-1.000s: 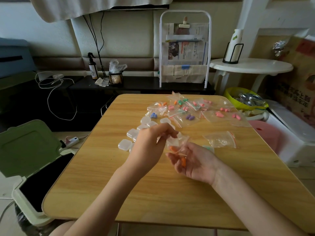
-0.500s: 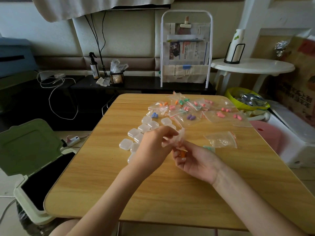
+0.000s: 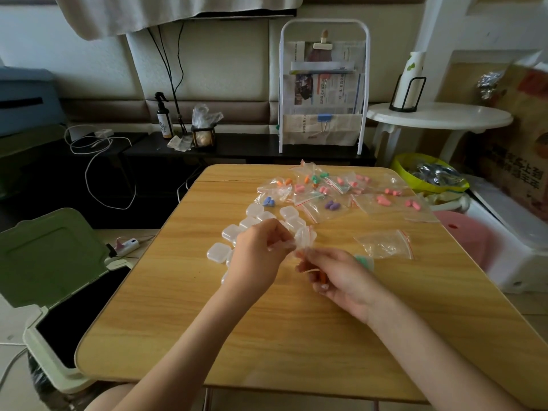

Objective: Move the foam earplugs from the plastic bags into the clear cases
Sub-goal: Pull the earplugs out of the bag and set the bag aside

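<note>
From the head camera, the left hand [image 3: 258, 256] pinches the crumpled top of a small clear plastic bag [image 3: 304, 237] above the middle of the wooden table [image 3: 296, 336], fingers curled tight on the film. The right hand [image 3: 341, 277], just at its 4 o'clock and touching the bag's lower edge, is curled around orange foam earplugs [image 3: 322, 277], which show between the fingers; how many it holds cannot be told. At 10 o'clock from the hands sits a cluster of closed clear cases [image 3: 219, 253], reaching up toward 12 o'clock and partly hidden by the left hand. At 12 to 1 o'clock, toward the table's far edge, lies a spread of filled bags [image 3: 332, 192] with pink, orange, green, blue and purple earplugs inside. An empty bag [image 3: 385, 243] lies at 2 o'clock, near the right hand, with a pale green earplug [image 3: 363, 261] just beside the hand. Off the table at 9 o'clock stands a green bin [image 3: 50, 262] with its lid raised
</note>
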### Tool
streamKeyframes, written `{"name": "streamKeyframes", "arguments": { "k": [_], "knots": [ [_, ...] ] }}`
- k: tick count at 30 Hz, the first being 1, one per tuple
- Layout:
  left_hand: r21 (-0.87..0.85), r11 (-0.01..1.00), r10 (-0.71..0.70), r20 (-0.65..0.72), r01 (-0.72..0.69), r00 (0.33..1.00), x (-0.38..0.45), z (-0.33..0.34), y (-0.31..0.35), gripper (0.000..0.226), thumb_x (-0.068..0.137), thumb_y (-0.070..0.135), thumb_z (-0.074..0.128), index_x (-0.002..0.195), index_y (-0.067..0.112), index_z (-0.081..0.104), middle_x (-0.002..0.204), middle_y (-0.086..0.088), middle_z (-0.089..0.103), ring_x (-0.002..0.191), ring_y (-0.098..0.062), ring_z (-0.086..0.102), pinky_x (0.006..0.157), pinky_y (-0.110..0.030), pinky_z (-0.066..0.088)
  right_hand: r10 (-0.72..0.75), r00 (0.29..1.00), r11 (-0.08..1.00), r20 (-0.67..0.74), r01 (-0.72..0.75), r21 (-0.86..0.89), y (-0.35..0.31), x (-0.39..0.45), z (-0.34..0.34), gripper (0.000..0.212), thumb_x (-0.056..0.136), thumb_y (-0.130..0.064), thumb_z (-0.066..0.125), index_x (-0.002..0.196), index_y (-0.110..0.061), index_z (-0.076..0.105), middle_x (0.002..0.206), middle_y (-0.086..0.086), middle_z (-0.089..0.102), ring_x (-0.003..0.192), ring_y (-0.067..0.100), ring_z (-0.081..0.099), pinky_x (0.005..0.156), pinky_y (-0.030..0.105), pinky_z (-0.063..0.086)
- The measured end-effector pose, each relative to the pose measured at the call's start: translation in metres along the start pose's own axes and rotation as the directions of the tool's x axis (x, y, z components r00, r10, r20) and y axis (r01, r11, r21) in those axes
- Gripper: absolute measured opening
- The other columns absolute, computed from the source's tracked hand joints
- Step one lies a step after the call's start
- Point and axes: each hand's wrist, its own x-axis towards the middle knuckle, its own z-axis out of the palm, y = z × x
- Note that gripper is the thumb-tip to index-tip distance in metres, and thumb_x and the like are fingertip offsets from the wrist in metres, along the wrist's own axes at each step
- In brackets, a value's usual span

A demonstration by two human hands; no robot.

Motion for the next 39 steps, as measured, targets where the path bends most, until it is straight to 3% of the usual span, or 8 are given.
{"name": "streamKeyframes", "arguments": {
  "k": [3,7,12,15,22,31,36,39],
  "knots": [
    [0.003,1.000,0.016,-0.054,-0.016,0.998,-0.001,-0.001,0.002,0.011,0.078,0.007,0.074,0.074,0.008,0.064,0.068,0.008,0.064,0.068,-0.002,0.058,0.057,-0.010,0.043,-0.259,0.965,0.855,-0.037,0.212,-0.474,0.000,0.000,-0.001,0.021,0.096,-0.029,0.054,0.093,-0.017,0.072,0.071,-0.005,0.068,0.053,0.000,0.052,0.053,0.015,0.041],
    [0.037,0.999,0.038,-0.086,-0.035,0.996,-0.002,0.000,0.003,0.011,0.079,0.007,0.073,0.076,0.008,0.062,0.068,0.009,0.062,0.070,-0.004,0.057,0.059,-0.015,0.043,-0.407,0.911,0.751,-0.067,0.292,-0.593,-0.002,0.002,-0.005,0.013,0.090,-0.027,0.064,0.082,-0.022,0.073,0.072,-0.005,0.071,0.050,0.000,0.053,0.056,0.010,0.042],
    [0.025,1.000,-0.005,-0.139,0.009,0.990,0.001,0.002,0.003,0.010,0.083,0.007,0.068,0.077,0.011,0.061,0.069,0.010,0.060,0.069,-0.008,0.057,0.065,-0.031,0.053,-0.330,0.927,0.911,-0.178,0.263,-0.319,-0.001,0.001,-0.006,0.007,0.083,-0.020,0.072,0.090,-0.023,0.072,0.076,-0.007,0.073,0.055,0.003,0.058,0.058,0.011,0.046],
    [-0.043,0.990,-0.142,-0.114,0.138,0.983,0.003,0.002,0.004,0.007,0.089,0.012,0.063,0.083,0.014,0.060,0.074,0.004,0.064,0.068,-0.013,0.062,0.065,-0.039,0.057,-0.382,0.897,0.908,-0.221,0.319,-0.272,-0.002,0.003,-0.005,0.013,0.084,-0.010,0.071,0.097,-0.012,0.073,0.077,-0.007,0.074,0.063,0.009,0.060,0.057,0.011,0.048],
    [-0.377,0.805,-0.427,0.167,0.458,0.889,0.001,0.001,0.011,0.014,0.096,0.014,0.052,0.100,0.005,0.063,0.082,-0.005,0.072,0.053,-0.005,0.061,0.043,-0.017,0.043,-0.551,0.778,0.830,-0.303,0.473,-0.294,0.004,0.003,-0.003,0.020,0.084,-0.011,0.070,0.087,-0.030,0.071,0.076,-0.012,0.074,0.062,-0.003,0.060,0.068,0.013,0.052],
    [-0.597,0.507,-0.476,0.408,0.622,0.779,0.001,-0.002,0.011,0.021,0.099,0.006,0.045,0.089,0.000,0.063,0.071,-0.005,0.070,0.049,-0.003,0.060,0.043,-0.016,0.048,-0.521,0.799,0.853,-0.299,0.487,-0.185,0.009,0.007,0.000,0.022,0.086,-0.016,0.069,0.106,-0.025,0.069,0.085,-0.006,0.075,0.080,0.001,0.066,0.073,0.013,0.047],
    [-0.614,0.407,-0.455,0.506,0.676,0.733,0.002,-0.005,0.014,0.020,0.098,0.003,0.042,0.094,-0.005,0.060,0.066,-0.008,0.069,0.045,-0.007,0.059,0.041,-0.016,0.048,-0.632,0.738,0.771,-0.236,0.567,-0.290,0.007,0.006,-0.002,0.009,0.090,-0.009,0.063,0.093,-0.016,0.067,0.083,-0.004,0.074,0.079,0.006,0.069,0.072,0.014,0.050],
    [-0.617,0.347,-0.459,0.545,0.706,0.702,0.002,-0.006,0.015,0.018,0.098,0.003,0.043,0.098,-0.006,0.058,0.061,-0.008,0.068,0.044,-0.007,0.059,0.042,-0.017,0.050,-0.558,0.783,0.829,-0.275,0.518,-0.208,0.007,0.009,-0.002,0.005,0.091,-0.009,0.062,0.091,-0.011,0.067,0.080,-0.007,0.074,0.072,0.000,0.066,0.064,0.009,0.047]
  ]
}}
